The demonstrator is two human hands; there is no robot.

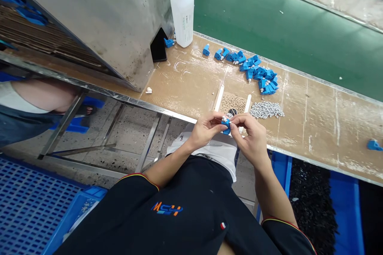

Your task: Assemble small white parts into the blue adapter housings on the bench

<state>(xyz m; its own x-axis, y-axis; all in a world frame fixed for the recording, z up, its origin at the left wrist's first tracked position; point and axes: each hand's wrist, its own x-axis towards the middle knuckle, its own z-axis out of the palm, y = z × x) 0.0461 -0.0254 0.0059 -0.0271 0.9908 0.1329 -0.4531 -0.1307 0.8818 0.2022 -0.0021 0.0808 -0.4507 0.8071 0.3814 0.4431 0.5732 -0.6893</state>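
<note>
Between both my hands, at the table's near edge, is a small blue plastic part (pixel 226 126) with a white piece on its top. My left hand (pixel 208 128) pinches it from the left. The fingers of my right hand (pixel 247 132) are closed at its right side, and a tiny pale bit shows at their tips; its kind is too small to tell. Just beyond my fingers lies a small round black thing (pixel 232 112), partly hidden. A patch of tiny brown pieces (pixel 231 102) lies between two white strips. To its right is a heap of small grey pieces (pixel 267 110).
Several similar blue parts (pixel 254 67) lie in a curved row along the back. A white bottle (pixel 183 20) with a blue nozzle stands by a metal housing (pixel 119 20). Beyond runs a green belt (pixel 269 20). Bins of black pieces (pixel 311 203) sit below right. Another person's leg (pixel 48 93) shows left.
</note>
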